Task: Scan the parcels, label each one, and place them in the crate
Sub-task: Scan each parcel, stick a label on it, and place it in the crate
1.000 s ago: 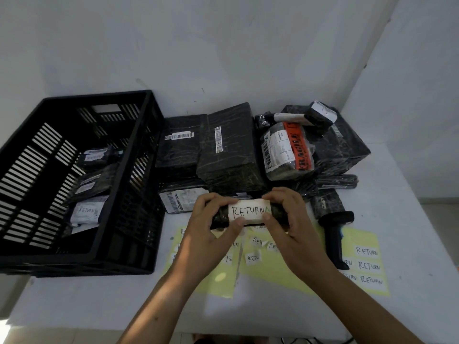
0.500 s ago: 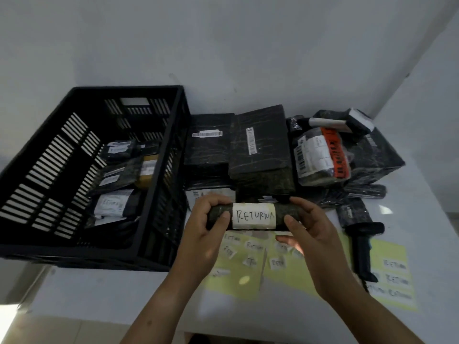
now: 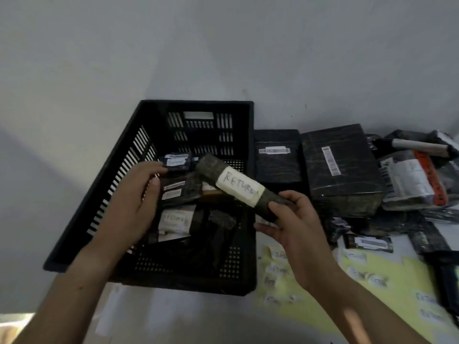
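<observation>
While one labelled parcel [image 3: 238, 188] hangs over one crate [image 3: 196, 103], right hand [image 3: 298, 229] grasping it, left hand [image 3: 131, 204] released, two boxes [image 3: 277, 157] [image 3: 340, 167] beside

The rolled parcel [image 3: 211, 170], a dark-wrapped cylinder with a white label [image 3: 239, 192] handwritten RETURN, is held tilted over the black slotted crate [image 3: 193, 104]. Its far end points to 10 o'clock and its near end is gripped by the right hand [image 3: 295, 227]. Several dark labelled parcels [image 3: 175, 219] lie inside the crate. At the crate's 3 o'clock, two black barcoded boxes [image 3: 340, 175] sit on the desk [image 3: 198, 319].
</observation>
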Motion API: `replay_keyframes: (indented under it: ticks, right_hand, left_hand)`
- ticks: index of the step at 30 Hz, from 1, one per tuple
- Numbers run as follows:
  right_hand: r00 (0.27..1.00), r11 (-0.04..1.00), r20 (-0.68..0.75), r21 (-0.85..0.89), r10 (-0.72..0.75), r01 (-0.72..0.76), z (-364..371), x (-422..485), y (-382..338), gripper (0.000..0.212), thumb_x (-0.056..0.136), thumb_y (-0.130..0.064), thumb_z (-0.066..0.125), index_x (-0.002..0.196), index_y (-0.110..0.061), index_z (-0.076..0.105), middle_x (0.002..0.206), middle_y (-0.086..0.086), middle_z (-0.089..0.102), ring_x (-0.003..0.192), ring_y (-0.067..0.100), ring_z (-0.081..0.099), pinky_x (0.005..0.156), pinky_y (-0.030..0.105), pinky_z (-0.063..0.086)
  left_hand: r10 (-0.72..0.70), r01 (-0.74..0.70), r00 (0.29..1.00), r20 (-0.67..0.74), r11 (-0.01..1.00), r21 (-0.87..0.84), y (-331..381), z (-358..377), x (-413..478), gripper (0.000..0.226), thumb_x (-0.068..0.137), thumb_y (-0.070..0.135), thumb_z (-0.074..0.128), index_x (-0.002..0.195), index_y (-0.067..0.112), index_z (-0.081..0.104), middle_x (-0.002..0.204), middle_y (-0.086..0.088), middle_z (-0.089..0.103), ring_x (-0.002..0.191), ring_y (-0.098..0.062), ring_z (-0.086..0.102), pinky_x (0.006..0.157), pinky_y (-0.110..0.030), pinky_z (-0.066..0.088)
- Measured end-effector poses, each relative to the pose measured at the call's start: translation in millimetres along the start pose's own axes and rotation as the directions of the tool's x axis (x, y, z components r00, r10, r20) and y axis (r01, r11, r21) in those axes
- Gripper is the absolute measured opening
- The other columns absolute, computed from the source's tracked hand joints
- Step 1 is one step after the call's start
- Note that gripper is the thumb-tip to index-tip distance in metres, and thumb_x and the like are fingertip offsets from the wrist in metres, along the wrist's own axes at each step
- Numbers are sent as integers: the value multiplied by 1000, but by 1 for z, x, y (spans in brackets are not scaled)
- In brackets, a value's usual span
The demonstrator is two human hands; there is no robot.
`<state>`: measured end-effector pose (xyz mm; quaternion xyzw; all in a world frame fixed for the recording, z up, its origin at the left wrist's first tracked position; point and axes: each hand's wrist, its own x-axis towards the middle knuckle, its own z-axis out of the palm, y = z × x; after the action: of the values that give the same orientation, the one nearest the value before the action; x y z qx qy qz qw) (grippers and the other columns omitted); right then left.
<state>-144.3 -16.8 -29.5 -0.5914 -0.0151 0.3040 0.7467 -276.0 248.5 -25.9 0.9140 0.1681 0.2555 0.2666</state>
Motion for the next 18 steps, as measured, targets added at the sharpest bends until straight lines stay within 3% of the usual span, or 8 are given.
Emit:
replay_keyframes:
  ticks: [3, 5, 7, 10, 13, 16, 18]
  right_hand:
    - [992, 944, 125, -326, -17, 57, 50, 23, 6, 20, 96, -9, 60, 107, -24, 53, 116, 3, 61, 96, 16, 69, 76, 37, 62]
    - [971, 774, 240, -611, -21, 168, 76, 43, 10, 20, 95, -14, 57, 103, -32, 53, 112, -2, 59, 84, 16, 68, 67, 26, 60]
    - [951, 598, 308, -768, 31, 229, 96, 69, 19, 18, 95, -15, 53, 104, -31, 56, 113, 1, 53, 76, 17, 62, 49, 14, 46]
    - [938, 399, 296, -894, 182, 204, 118, 112, 41, 17, 93, -16, 50, 104, -26, 59, 119, 10, 53, 86, 22, 59, 56, 19, 43]
    - [909, 184, 125, -981, 398, 55, 129, 144, 63, 25, 96, -11, 48, 121, -14, 53, 118, 11, 50, 95, 25, 53, 68, 31, 48]
    - [884, 79, 26, -997, 467, -13, 132, 165, 78, 32, 98, -4, 47, 129, -3, 53, 110, 10, 54, 99, 25, 54, 83, 33, 54]
    - [882, 44, 52, -998, 468, 35, 131, 177, 90, 34, 97, -6, 50, 130, -1, 56, 97, 6, 59, 98, 23, 52, 80, 29, 50]
  left_hand:
    - [-23, 10, 997, 72, 984, 180, -70, -21, 23, 43, 101, 34, 40, 122, 6, 64, 135, -11, 58, 132, -23, 51, 116, -30, 35]
    - [-65, 20, 987, 145, 955, 296, -106, -29, 32, 51, 98, 41, 40, 125, 6, 66, 142, -17, 54, 136, -32, 48, 116, -41, 37]
    - [-99, 7, 969, 226, 925, 379, -129, -32, 35, 60, 96, 48, 38, 127, 6, 66, 149, -20, 49, 141, -37, 43, 115, -48, 38]
    - [-84, -41, 958, 276, 906, 420, -143, -29, 34, 64, 94, 53, 38, 125, 7, 68, 150, -20, 50, 146, -42, 35, 116, -53, 36]
    - [-73, -42, 961, 265, 914, 404, -143, -28, 33, 62, 94, 57, 40, 128, 11, 66, 153, -14, 48, 150, -40, 28, 119, -55, 31]
    - [-71, -47, 959, 274, 916, 400, -146, -27, 32, 60, 96, 58, 37, 132, 17, 63, 157, -8, 45, 155, -35, 18, 123, -55, 22]
    - [-72, -50, 955, 287, 917, 395, -148, -28, 33, 59, 97, 58, 35, 133, 20, 62, 158, -6, 43, 156, -33, 13, 126, -53, 17]
